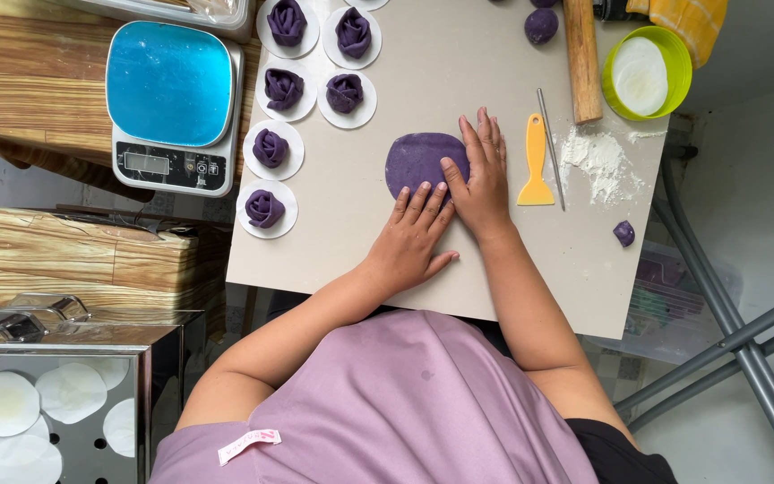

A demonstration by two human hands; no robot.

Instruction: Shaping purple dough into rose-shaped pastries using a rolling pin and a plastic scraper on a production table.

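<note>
Overhead view of a dough-shaping station. A flattened oval of purple dough [416,161] lies near the middle of a pale work board [423,72]. The left hand [414,235] rests flat and open, fingertips on the near edge of the sheet; the right hand [481,175] lies beside it, palm down, fingers spread over the sheet's right edge. The hands sit side by side, touching, and neither is closed around anything.

To the left stand six finished rose-shaped buns [270,148], each on a white paper round, next to a kitchen scale [172,103] with a blue platform. To the right lie a yellow scraper [536,161], a thin metal rod [550,148], a dusting of flour [600,161], a wooden rolling pin [582,58] and a green bowl [649,70]. A small scrap of dough [623,233] sits near the board's right edge.

Judged from this position, the sheet is being pressed or folded from its near and right edges. Even, light pressure through flat fingers should keep thickness uniform; a little flour beneath should prevent sticking.
</note>
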